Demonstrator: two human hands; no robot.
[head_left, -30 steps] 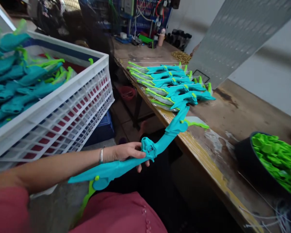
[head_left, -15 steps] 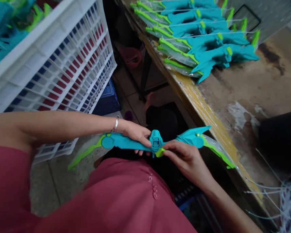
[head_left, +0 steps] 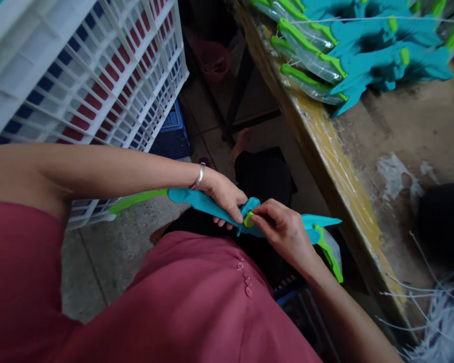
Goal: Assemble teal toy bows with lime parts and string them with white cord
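Note:
A turquoise toy bow [head_left: 208, 205] with lime green limb ends lies across my lap, its right end lower than its left. My left hand [head_left: 227, 195] is wrapped round the bow just left of its middle, thumb on top and fingertips showing beneath. Between the thumb and fingers of my right hand [head_left: 283, 227] is a small lime green piece [head_left: 248, 219], pressed against the bow's middle. Part of the bow's right half is hidden behind my right hand.
On the worktable [head_left: 366, 136] to the right lie several finished-looking toy bows [head_left: 393, 65], a black bucket [head_left: 444, 222] and a bundle of white strings [head_left: 442, 317]. A white plastic crate [head_left: 109, 75] stands at the left, with a blue crate [head_left: 172, 132] behind it.
The bow has rolled and tilted, its right end dropping, so its middle faces me less. Both hands keep their hold. The view has shifted, bringing the table's bows closer.

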